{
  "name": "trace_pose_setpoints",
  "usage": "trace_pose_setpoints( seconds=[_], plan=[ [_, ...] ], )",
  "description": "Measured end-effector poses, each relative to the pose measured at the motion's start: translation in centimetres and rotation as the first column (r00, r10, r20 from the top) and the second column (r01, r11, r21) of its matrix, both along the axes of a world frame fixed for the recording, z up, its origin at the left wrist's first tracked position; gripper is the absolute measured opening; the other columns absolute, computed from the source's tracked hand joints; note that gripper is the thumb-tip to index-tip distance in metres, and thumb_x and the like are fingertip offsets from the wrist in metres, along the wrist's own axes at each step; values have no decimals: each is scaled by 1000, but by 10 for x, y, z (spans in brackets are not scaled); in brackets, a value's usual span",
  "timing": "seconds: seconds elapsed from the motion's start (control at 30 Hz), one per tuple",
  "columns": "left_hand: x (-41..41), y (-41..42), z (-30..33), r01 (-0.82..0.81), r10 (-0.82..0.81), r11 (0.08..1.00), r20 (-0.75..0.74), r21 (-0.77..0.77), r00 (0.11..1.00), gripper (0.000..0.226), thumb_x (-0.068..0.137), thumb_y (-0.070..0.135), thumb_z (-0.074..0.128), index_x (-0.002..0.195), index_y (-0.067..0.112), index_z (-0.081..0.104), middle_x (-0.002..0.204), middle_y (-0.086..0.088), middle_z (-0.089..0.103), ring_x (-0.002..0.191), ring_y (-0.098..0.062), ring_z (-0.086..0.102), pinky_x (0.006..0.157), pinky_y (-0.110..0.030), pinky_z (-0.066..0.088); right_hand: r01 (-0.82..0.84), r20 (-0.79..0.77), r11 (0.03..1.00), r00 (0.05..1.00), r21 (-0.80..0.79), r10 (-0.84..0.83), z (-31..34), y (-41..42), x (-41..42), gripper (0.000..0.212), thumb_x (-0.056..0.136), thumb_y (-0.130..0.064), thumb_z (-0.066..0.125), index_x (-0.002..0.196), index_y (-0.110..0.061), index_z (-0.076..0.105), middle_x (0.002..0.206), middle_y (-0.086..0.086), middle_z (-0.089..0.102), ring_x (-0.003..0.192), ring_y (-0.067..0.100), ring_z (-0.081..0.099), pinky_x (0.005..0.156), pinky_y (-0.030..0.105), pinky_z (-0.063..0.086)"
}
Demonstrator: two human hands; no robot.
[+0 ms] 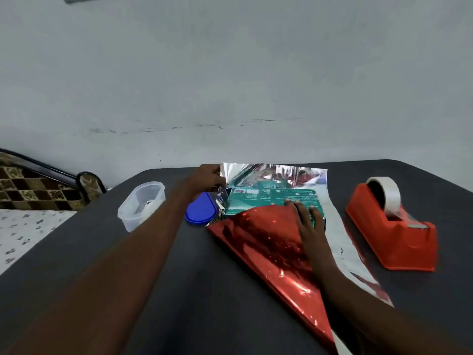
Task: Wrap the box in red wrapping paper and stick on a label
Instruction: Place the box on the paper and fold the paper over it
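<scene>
A green box (266, 201) lies on a sheet of red wrapping paper (266, 242) whose silver inner side faces up. The near flap is folded over the box's front, red side showing. My right hand (305, 219) lies flat on that flap and presses it onto the box top, fingers straight. My left hand (210, 180) pinches the far left corner of the sheet and lifts it, so the far flap stands up behind the box, silver side toward me.
A red tape dispenser (394, 226) with a roll of clear tape stands to the right of the paper. A clear plastic tub (140, 204) and its blue lid (201, 208) sit to the left. The dark table (204, 290) meets a white wall behind.
</scene>
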State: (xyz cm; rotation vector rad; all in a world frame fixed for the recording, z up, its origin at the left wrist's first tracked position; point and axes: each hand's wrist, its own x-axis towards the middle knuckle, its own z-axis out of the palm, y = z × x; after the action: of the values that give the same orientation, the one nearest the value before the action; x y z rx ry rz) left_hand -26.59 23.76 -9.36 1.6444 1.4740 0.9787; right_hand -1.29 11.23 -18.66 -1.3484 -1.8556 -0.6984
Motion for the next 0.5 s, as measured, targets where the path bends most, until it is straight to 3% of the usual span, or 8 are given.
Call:
trace_pose_setpoints(
  seconds=[0.03, 0.1, 0.17, 0.27, 0.37, 0.43, 0.5],
  plan=[
    [-2, -4, 2, 23, -22, 1000, -67, 12, 998, 17, 79, -11, 65, 77, 6, 66, 67, -3, 61, 67, -17, 58, 63, -26, 53, -10, 3, 1000, 1000, -28, 10, -1, 1, 1, 76, 79, -3, 28, 155, -7, 21, 126, 18, 45, 111, 37, 46, 88, 47, 52],
    [0, -11, 5, 82, -75, 996, -199, 27, 977, 17, 80, -9, 64, 80, 5, 75, 71, -5, 64, 69, -14, 57, 62, -22, 50, -27, 63, 991, 997, -130, 35, -10, 1, -1, 57, 91, -30, 35, 145, -13, 40, 137, 21, 51, 125, 40, 51, 105, 49, 32],
    [3, -14, 9, 118, -102, 992, -308, 35, 946, 11, 80, 3, 66, 81, 1, 77, 69, -5, 64, 66, -12, 53, 62, -24, 46, 6, 119, 965, 993, -261, 26, -13, 0, -2, 60, 93, -46, 34, 143, -17, 47, 140, 23, 54, 129, 43, 53, 108, 51, 22],
    [9, -18, 14, 90, -69, 995, -329, 47, 942, 41, 62, 39, 62, 69, -1, 67, 68, -9, 64, 68, -23, 54, 72, -37, 48, 40, 155, 944, 988, -327, 12, -6, -3, -3, 67, 95, -54, 27, 143, -15, 52, 141, 24, 54, 131, 44, 52, 109, 51, 19],
    [19, -27, 17, 124, -102, 991, -301, 55, 948, 39, 75, 38, 54, 64, 5, 73, 77, -9, 75, 90, -25, 69, 94, -44, 51, 39, 126, 929, 992, -368, 8, 1, -8, -5, 78, 103, -55, 3, 138, -12, 57, 135, 26, 58, 125, 46, 57, 106, 51, 22],
    [29, -33, 17, 109, -63, 986, -328, 125, 942, 42, 78, 42, 57, 65, 5, 72, 77, -11, 75, 88, -23, 70, 91, -40, 53, 48, 120, 915, 993, -401, 1, 3, -10, -6, 81, 102, -56, 0, 137, -12, 58, 134, 26, 60, 123, 45, 58, 105, 51, 22],
    [39, -36, 18, 126, -27, 974, -456, 188, 890, 48, 81, 55, 61, 82, 9, 73, 86, -8, 74, 90, -25, 67, 86, -37, 52, 58, 144, 903, 990, -426, 5, 5, -11, -7, 72, 102, -57, 12, 140, -13, 54, 134, 25, 59, 123, 46, 58, 105, 50, 23]
  ],
)
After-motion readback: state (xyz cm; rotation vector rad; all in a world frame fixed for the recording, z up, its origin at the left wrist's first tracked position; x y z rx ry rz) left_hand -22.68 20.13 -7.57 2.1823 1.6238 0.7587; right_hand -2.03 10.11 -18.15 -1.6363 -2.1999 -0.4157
